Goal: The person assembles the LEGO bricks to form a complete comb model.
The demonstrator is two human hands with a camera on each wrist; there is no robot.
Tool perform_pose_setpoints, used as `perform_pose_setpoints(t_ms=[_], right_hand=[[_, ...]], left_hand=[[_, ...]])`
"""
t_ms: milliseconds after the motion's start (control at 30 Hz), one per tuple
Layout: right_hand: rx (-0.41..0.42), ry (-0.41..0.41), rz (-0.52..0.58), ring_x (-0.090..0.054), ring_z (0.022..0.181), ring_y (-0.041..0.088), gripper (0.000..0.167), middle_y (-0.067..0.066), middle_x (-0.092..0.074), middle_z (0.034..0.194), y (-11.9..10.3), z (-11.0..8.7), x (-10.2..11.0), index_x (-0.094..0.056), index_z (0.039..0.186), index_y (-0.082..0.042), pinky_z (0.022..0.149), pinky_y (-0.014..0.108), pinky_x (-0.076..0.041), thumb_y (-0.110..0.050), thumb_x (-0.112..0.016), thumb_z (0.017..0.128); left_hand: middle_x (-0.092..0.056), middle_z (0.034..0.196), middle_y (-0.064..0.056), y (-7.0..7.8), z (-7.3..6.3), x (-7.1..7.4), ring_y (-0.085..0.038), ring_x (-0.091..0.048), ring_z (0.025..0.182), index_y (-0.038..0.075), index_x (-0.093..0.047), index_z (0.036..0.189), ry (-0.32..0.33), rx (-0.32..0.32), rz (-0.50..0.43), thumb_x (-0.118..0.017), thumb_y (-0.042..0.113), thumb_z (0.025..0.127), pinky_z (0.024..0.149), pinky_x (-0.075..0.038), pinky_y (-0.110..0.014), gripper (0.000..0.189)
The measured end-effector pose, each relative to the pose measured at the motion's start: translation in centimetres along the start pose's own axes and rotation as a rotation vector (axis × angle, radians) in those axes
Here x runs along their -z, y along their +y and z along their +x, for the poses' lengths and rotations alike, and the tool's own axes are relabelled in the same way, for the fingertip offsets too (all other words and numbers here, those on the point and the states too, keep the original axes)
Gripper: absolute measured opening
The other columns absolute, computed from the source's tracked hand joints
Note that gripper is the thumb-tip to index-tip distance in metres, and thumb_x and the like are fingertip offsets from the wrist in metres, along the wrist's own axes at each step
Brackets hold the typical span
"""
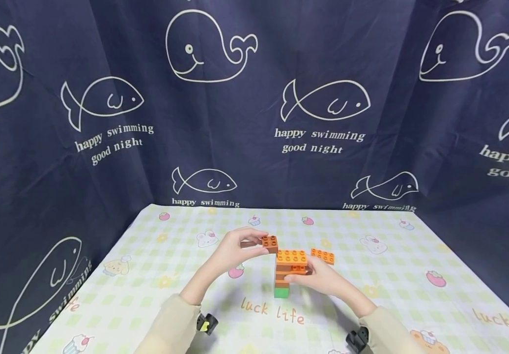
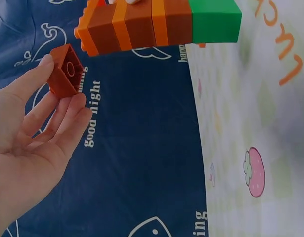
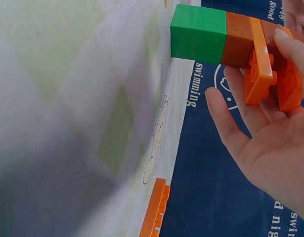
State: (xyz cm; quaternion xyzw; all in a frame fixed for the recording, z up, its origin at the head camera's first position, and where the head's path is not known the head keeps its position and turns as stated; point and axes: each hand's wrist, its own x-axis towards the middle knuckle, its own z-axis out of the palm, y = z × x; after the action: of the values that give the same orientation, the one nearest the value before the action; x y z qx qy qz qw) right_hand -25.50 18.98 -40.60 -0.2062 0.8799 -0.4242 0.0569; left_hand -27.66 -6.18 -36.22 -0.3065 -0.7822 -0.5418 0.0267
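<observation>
My left hand (image 1: 235,250) pinches a brown building brick (image 1: 269,243) between thumb and fingers, its studs facing up. In the left wrist view the brown brick's hollow underside (image 2: 70,69) shows. Just right of it stands a stack of bricks: a green brick (image 1: 281,293) at the bottom, brown bricks and orange plates above, and an orange plate (image 1: 292,256) on top. My right hand (image 1: 321,277) grips the stack from its right side, the thumb (image 3: 290,44) on a brown brick and fingers behind. The left hand's brick is near the stack's top; whether they touch I cannot tell.
A loose orange plate (image 1: 323,256) lies on the table behind my right hand. The patterned tablecloth (image 1: 148,290) spreads around the stack. A dark blue curtain (image 1: 245,128) with white fish hangs beyond the table and at both sides.
</observation>
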Motion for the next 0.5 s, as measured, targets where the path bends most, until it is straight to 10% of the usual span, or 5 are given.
perform_pose_setpoints(t_ms=[500], right_hand=[[0.002,-0.001,0.017,-0.056,0.073,0.01,0.04,0.0,-0.067,0.091,0.0,0.0,0.0,-0.06,0.11,-0.008,0.064,0.022,-0.048,-0.036,-0.07,0.083]], left_hand=[[-0.063,0.116,-0.019,4.0,-0.3,-0.7,-0.032,-0.063,0.101,-0.004,-0.062,0.116,-0.06,-0.016,0.007,-0.07,0.004,0.082,0.095,-0.051,-0.042,0.035]])
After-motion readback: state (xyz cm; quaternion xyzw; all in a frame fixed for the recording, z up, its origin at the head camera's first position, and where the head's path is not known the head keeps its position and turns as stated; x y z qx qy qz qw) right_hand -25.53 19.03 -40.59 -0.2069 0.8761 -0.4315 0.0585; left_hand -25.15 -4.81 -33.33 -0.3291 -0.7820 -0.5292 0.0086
